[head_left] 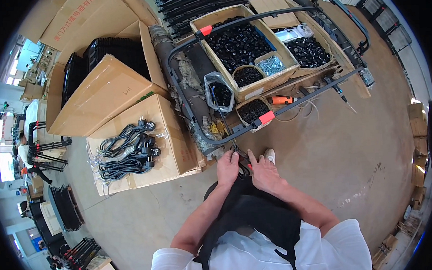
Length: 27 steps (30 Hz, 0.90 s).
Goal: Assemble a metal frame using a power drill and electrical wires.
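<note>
A black tubular frame (181,95) with red tape on its bars lies across the bench. Just below its near corner, both hands are close together in front of the dark apron (257,205). My left hand (227,169) is closed, thumb up, on a thin black cable (235,146) at the frame's bar. My right hand (266,175) points its index finger toward the same spot, while its other fingers curl in. A small black item with a red bit shows between the hands; its kind is unclear, and the palms hide the rest.
Coiled black power cords (123,161) with plugs lie on a cardboard box (165,137) at left. An open carton (103,94) stands behind. Inside the frame are a bin (290,66) of black parts and screws, a bag (219,92) and an orange-handled tool (281,100).
</note>
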### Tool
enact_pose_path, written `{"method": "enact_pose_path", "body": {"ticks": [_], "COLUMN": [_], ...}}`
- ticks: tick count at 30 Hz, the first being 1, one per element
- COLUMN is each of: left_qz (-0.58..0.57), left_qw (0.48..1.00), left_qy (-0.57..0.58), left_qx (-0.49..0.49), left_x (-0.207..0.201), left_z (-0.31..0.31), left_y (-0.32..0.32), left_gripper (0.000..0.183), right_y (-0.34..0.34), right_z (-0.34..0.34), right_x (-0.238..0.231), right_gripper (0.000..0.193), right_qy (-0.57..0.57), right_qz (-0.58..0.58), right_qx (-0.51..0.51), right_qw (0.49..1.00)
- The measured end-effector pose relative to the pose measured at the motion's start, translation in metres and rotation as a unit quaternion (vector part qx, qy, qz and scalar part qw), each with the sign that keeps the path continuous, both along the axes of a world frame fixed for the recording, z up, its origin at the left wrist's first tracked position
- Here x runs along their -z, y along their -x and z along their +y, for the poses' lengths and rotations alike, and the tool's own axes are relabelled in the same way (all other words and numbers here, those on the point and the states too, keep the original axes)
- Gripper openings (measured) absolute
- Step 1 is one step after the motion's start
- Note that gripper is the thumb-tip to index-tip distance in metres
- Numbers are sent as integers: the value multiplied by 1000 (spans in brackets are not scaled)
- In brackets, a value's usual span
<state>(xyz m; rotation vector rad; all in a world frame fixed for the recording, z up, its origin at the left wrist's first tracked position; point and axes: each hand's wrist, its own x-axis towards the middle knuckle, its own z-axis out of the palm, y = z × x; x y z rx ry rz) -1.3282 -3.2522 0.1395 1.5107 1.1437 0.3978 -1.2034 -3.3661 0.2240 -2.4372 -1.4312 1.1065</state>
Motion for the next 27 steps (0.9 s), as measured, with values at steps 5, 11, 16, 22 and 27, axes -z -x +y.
{"method": "enact_pose_path", "body": {"ticks": [5, 11, 16, 22, 27], "left_qz": [-27, -90, 109, 209, 184], "left_qw": [999, 995, 985, 818, 844], "left_qy": [21, 47, 5, -481, -427], "left_qx": [-3, -2, 136, 235, 268], "left_x": [9, 9, -85, -79, -60], "left_z": [3, 16, 61, 124, 123], "left_y": [3, 4, -1, -21, -38], "left_gripper": [26, 26, 30, 30, 32], "right_y": [0, -4, -4, 8, 13], "right_z": [-2, 5, -1, 8, 8], "right_x": [-25, -27, -16, -23, -18], "right_gripper": [93, 95, 91, 84, 84], "right_qy": [-15, -42, -86, -138, -139], "right_qz": [-26, 24, -9, -58, -107], "right_qx": [1, 51, 76, 37, 42], "right_qw": [1000, 998, 993, 988, 984]}}
